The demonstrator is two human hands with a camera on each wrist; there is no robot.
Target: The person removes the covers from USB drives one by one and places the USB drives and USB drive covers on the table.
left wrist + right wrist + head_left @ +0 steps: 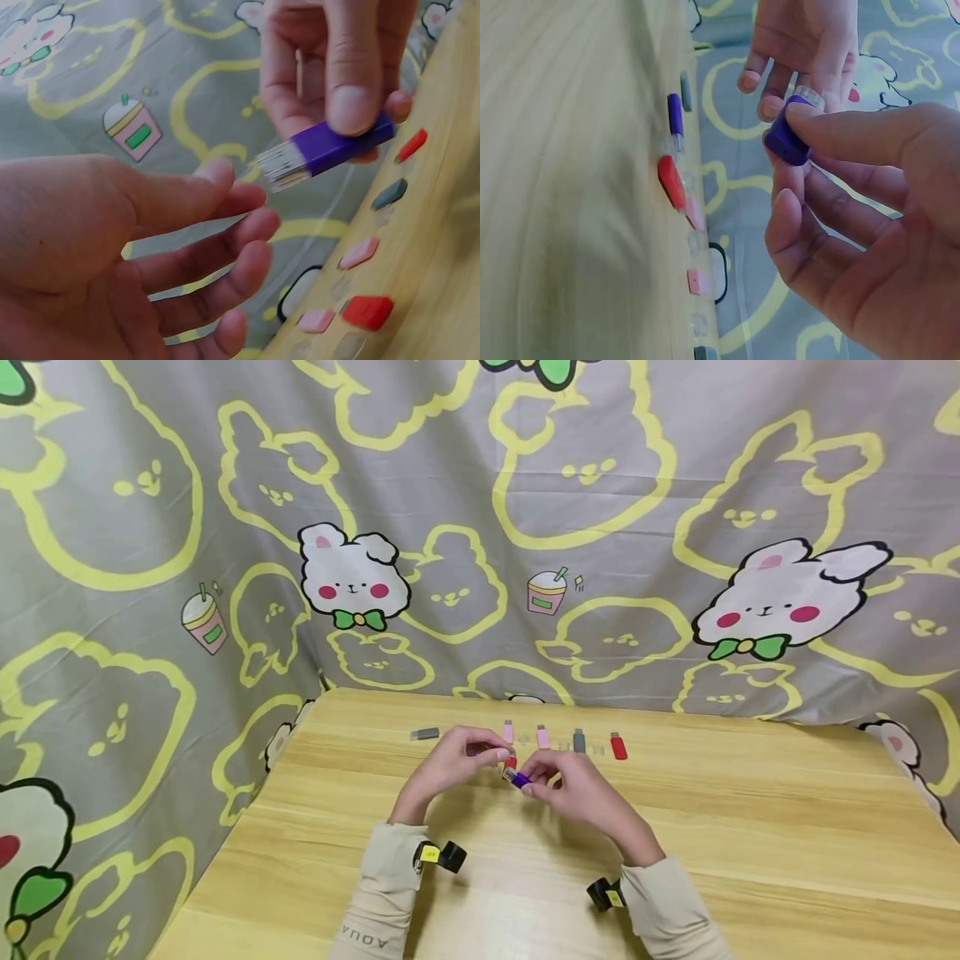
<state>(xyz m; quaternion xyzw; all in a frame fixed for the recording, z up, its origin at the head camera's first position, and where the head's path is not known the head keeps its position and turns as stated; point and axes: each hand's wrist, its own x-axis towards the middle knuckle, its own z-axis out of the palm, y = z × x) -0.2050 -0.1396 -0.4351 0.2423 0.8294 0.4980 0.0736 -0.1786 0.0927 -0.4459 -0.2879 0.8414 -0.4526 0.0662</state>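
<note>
My right hand (566,781) pinches a purple USB flash drive (341,150) between thumb and fingers. At its plug end sits what looks like a clear cap (808,96), pointing at my left hand (461,760). The left thumb and forefinger lie close together, just short of that end; the other fingers are loosely bent. Whether the left fingertips touch the clear end cannot be made out. On the table behind the hands lie a red flash drive (367,312) and another purple flash drive (675,114) with its metal plug bare.
Along the back of the wooden table (750,810) lie a grey flash drive (426,734), two pink ones (543,737), a second grey one (579,741) and a red one (618,746). Small clear caps (597,750) lie among them. A patterned curtain (465,485) hangs behind.
</note>
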